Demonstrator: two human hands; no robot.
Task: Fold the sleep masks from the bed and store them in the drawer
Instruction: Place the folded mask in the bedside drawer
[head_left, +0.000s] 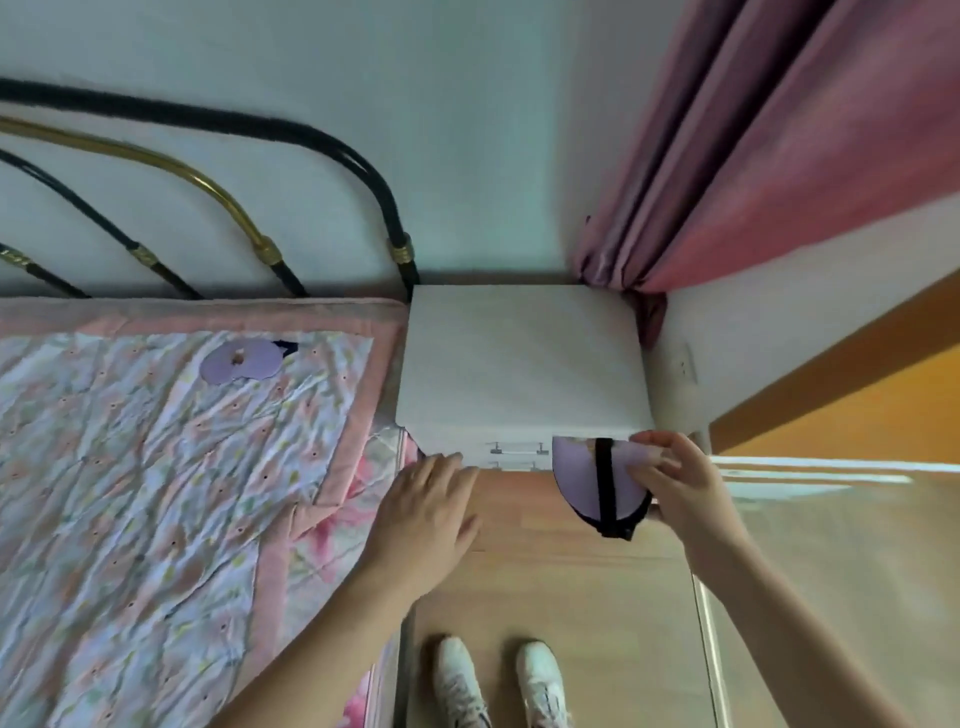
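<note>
My right hand (675, 483) grips a folded lilac sleep mask (576, 480) with a black strap across it, held in the air just in front of the white nightstand (522, 364). The nightstand's drawer front (519, 452) with its clear handle looks closed. My left hand (428, 509) is empty, fingers spread, near the drawer's left corner. A second lilac sleep mask (241, 361) lies flat and unfolded on the floral quilt (156, 467) near the head of the bed.
A black and brass metal headboard (249, 208) stands against the wall. Pink curtains (779, 156) hang right of the nightstand. Wooden floor (571, 597) lies below, with my white shoes (498, 680) on it. A window sill runs along the right.
</note>
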